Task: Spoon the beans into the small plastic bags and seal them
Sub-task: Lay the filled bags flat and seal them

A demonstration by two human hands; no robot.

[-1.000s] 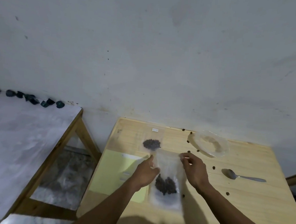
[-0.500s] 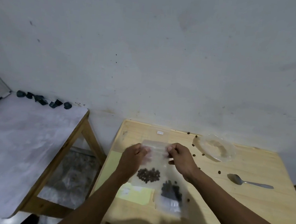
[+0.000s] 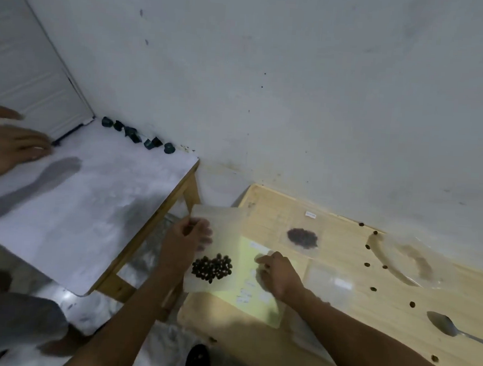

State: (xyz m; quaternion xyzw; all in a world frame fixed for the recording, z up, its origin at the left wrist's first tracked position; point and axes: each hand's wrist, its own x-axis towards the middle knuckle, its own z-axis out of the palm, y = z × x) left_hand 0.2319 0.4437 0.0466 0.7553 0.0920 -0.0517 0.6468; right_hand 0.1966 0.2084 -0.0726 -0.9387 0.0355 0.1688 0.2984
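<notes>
My left hand (image 3: 186,242) pinches the upper left side of a small clear plastic bag (image 3: 223,218) and holds it over the left edge of the wooden table (image 3: 337,346). A dark clump of beans (image 3: 211,268) sits low in that bag. My right hand (image 3: 278,274) rests on a yellow sheet (image 3: 255,301) just right of the bag, apart from it, fingers loosely bent, nothing seen in them. A second bag of beans (image 3: 302,238) lies farther back. A flat empty bag (image 3: 327,281) lies right of my right hand. The spoon (image 3: 447,326) lies at the right.
A clear plastic dish (image 3: 406,260) sits at the back right, with loose beans (image 3: 373,289) scattered around it. A white-topped side table (image 3: 76,200) stands to the left with several dark small pieces (image 3: 135,135) by the wall. Another person's hand (image 3: 8,143) reaches over it.
The view has swung left. My right hand let go of the bag, which my left hand carried to the table's left edge. Another person's hand has come into view.
</notes>
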